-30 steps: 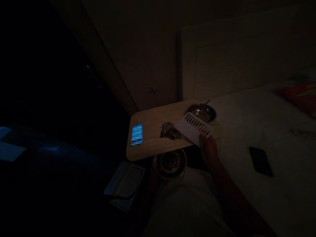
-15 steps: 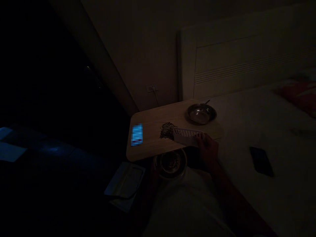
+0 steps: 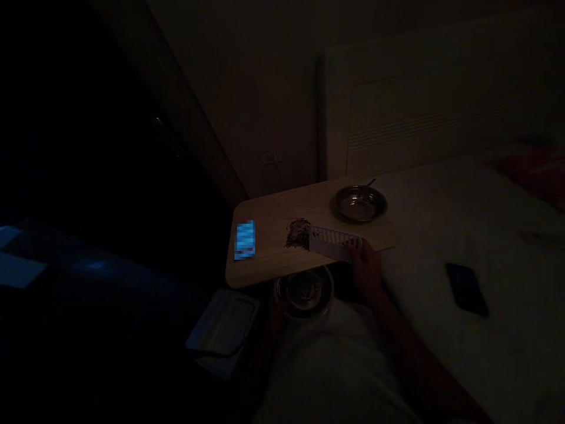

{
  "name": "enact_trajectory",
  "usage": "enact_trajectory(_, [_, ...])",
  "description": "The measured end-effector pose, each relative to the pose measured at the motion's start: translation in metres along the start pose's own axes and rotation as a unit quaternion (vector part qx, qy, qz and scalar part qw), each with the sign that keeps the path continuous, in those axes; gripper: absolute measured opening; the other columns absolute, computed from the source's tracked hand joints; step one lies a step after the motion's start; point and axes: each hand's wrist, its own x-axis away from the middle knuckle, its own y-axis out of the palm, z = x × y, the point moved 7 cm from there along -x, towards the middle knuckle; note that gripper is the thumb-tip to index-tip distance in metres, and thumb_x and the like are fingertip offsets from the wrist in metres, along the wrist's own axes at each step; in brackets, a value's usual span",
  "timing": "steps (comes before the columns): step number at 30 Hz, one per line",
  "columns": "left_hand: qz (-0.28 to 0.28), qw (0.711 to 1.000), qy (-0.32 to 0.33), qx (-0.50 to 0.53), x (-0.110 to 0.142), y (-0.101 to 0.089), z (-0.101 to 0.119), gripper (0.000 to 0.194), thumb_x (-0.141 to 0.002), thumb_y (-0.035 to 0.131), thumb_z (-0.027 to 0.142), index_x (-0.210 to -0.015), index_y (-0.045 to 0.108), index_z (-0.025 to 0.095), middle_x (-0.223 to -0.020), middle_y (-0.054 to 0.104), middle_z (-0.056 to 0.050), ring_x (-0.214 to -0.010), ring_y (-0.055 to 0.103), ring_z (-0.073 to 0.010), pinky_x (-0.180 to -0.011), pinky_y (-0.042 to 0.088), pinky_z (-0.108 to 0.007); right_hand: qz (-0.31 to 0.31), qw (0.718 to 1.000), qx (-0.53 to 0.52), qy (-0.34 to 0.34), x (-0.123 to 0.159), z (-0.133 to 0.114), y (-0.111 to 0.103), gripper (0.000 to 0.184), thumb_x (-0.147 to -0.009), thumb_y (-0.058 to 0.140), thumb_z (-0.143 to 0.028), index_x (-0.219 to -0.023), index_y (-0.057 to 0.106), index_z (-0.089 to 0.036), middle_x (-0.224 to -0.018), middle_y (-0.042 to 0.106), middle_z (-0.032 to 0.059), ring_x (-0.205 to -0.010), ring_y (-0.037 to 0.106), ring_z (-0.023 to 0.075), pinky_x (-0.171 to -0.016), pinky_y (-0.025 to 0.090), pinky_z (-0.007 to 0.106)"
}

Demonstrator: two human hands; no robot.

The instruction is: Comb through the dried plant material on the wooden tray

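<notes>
My right hand [image 3: 367,265] grips the right end of a white plastic piece with a row of slots [image 3: 333,242], whose exact kind I cannot make out. Its left end meets a pile of small dark and pale grains, perhaps seeds [image 3: 298,234], on the wooden table [image 3: 269,212]. Below the table's front edge, a round metal bowl [image 3: 327,303] holds some bits of material at its bottom. My left hand [image 3: 278,312] is at the bowl's left rim, dim, with its fingers curled against it.
A shiny steel bowl [image 3: 361,205] with a handle sticking up behind it stands at the table's back right. A lit, blurred phone [image 3: 245,240] lies at the left end. Another phone [image 3: 467,288] rests on the bed [image 3: 424,235]. A pale bag [image 3: 225,333] sits lower left.
My right hand has lowered the slotted piece from above the steel bowl's front edge to the table, against the pile's right side. My left hand and its bowl have stayed in place.
</notes>
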Motion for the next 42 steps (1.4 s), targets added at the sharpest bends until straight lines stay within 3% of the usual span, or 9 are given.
enact_trajectory(4, [0.001,1.0,0.005,-0.018,-0.001,-0.002,0.001,0.072,-0.053,0.081,0.034,-0.122,0.066,0.024,-0.136,0.064,-0.008,-0.137,0.045,-0.0391,-0.112,0.039,-0.048,-0.01,1.0,-0.016,0.004,0.0,0.002,0.004,0.026,-0.091,0.055,-0.044,-0.087,0.061,-0.018,-0.077,0.063,0.0013,-0.068,0.054,0.0158,-0.062,0.04,0.026])
enact_trajectory(11, [-0.006,1.0,0.013,-0.005,0.0,0.004,0.005,0.073,-0.055,0.078,0.034,-0.125,0.064,0.024,-0.136,0.063,-0.009,-0.139,0.042,-0.0389,-0.114,0.036,-0.047,-0.021,0.999,-0.027,0.002,-0.002,0.001,0.003,0.027,-0.091,0.056,-0.044,-0.081,0.058,-0.019,-0.067,0.056,-0.0023,-0.063,0.048,0.0138,-0.058,0.035,0.024])
enact_trajectory(20, [-0.018,0.999,0.011,-0.027,-0.003,0.001,0.003,0.078,-0.056,0.078,0.036,-0.13,0.06,0.024,-0.145,0.056,-0.01,-0.142,0.038,-0.0391,-0.115,0.034,-0.047,-0.028,0.998,-0.055,0.016,-0.001,0.006,0.007,0.026,-0.091,0.057,-0.043,-0.081,0.058,-0.019,-0.071,0.057,-0.0016,-0.067,0.05,0.0145,-0.061,0.037,0.024])
enact_trajectory(25, [-0.006,0.999,0.016,-0.034,-0.005,0.0,0.004,0.075,-0.051,0.079,0.034,-0.124,0.064,0.024,-0.14,0.06,-0.009,-0.144,0.035,-0.04,-0.117,0.03,-0.049,-0.03,0.997,-0.061,0.029,0.002,0.014,0.013,0.027,-0.09,0.057,-0.044,-0.087,0.061,-0.019,-0.077,0.062,0.0007,-0.071,0.053,0.0161,-0.064,0.041,0.026])
enact_trajectory(36, [-0.041,0.999,0.001,-0.016,0.0,0.003,0.003,0.074,-0.061,0.077,0.036,-0.132,0.058,0.025,-0.139,0.06,-0.009,-0.138,0.044,-0.0387,-0.112,0.038,-0.05,-0.076,0.989,-0.116,0.05,0.008,0.017,0.027,0.025,-0.089,0.058,-0.044,-0.091,0.065,-0.019,-0.083,0.066,0.0019,-0.075,0.057,0.0173,-0.067,0.045,0.026])
enact_trajectory(42, [-0.01,0.998,0.021,-0.062,-0.011,-0.006,0.001,0.069,-0.05,0.08,0.03,-0.118,0.065,0.024,-0.135,0.063,-0.01,-0.143,0.036,-0.0401,-0.117,0.029,-0.05,-0.119,0.979,-0.15,0.064,0.009,0.014,0.029,0.028,-0.086,0.063,-0.045,-0.092,0.068,-0.019,-0.086,0.07,0.003,-0.079,0.061,0.0194,-0.072,0.049,0.03])
